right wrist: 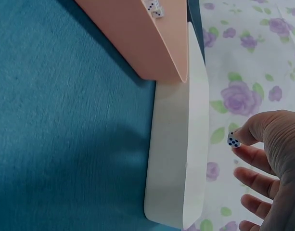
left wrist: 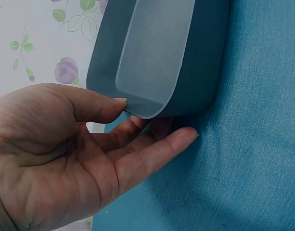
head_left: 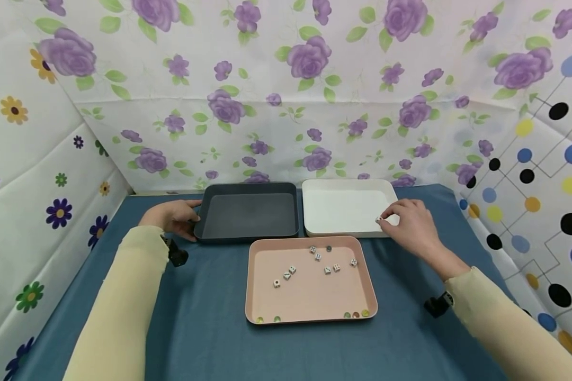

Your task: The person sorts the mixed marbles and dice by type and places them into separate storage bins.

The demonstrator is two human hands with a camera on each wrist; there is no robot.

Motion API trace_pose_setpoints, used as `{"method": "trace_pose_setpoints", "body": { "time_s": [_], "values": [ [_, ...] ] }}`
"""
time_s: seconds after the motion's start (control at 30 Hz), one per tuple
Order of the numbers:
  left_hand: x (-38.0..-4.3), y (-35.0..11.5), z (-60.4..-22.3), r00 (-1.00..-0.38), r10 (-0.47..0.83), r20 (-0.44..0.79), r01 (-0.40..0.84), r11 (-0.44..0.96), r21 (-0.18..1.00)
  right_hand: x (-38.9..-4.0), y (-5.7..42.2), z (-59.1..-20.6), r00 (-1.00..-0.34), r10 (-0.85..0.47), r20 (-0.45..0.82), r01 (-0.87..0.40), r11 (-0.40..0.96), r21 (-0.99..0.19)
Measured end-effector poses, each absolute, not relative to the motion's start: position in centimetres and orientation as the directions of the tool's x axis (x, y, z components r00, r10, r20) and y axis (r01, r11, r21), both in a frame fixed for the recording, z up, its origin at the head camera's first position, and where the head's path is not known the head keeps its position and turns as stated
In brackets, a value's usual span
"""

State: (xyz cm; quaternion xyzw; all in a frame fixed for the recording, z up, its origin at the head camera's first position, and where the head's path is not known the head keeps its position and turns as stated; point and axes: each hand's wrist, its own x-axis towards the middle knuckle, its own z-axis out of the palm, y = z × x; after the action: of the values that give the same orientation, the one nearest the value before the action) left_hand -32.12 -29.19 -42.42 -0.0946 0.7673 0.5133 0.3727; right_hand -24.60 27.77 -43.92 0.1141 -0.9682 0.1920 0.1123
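Observation:
My right hand (head_left: 412,226) pinches a white die (right wrist: 234,140) between thumb and index finger, above the right part of the white tray (head_left: 348,203); its other fingers spread apart in the right wrist view. At the dark grey tray (head_left: 250,214), my left hand (left wrist: 65,149) holds the left end, thumb on the rim and fingers against the outside wall. In front of both stands the pink tray (head_left: 310,301). Several white dice (head_left: 336,268) lie scattered in it, and several small glassy beads (head_left: 277,319) lie mostly along its near edge.
Blue cloth (head_left: 209,338) covers the table. A purple-flowered curtain (head_left: 276,127) hangs right behind the two back trays. Patterned sheets close off the left and right sides. Each wrist wears a small black camera (head_left: 438,305).

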Motion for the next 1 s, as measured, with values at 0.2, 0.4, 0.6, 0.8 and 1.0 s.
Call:
{"method": "trace_pose_setpoints", "body": {
  "time_s": [0.2, 0.4, 0.6, 0.8, 1.0],
  "values": [
    [-32.4, -29.3, -42.6, -0.695, 0.231, -0.681, -0.55, 0.44, 0.71, -25.7, 28.5, -43.9, -0.956, -0.164, 0.242, -0.242, 0.909, -0.34],
    [-32.4, -29.3, -42.7, -0.69, 0.239, -0.683, -0.547, 0.446, 0.709, -26.9, 29.0, -43.9, -0.968, -0.165, 0.191, -0.22, 0.923, -0.316],
    [-32.5, -29.3, -42.6, -0.691, 0.248, -0.679, -0.536, 0.455, 0.712, -28.0, 29.2, -44.1, -0.974, -0.17, 0.148, -0.207, 0.935, -0.289],
    [-32.3, -29.3, -42.6, -0.699, 0.24, -0.674, -0.549, 0.423, 0.721, -29.1, 29.1, -44.6, -0.975, -0.187, 0.122, -0.213, 0.945, -0.25],
    [-32.1, -29.2, -42.4, -0.706, 0.231, -0.669, -0.546, 0.424, 0.723, -29.8, 29.2, -45.0, -0.976, -0.203, 0.078, -0.216, 0.946, -0.243]
  ]
}}
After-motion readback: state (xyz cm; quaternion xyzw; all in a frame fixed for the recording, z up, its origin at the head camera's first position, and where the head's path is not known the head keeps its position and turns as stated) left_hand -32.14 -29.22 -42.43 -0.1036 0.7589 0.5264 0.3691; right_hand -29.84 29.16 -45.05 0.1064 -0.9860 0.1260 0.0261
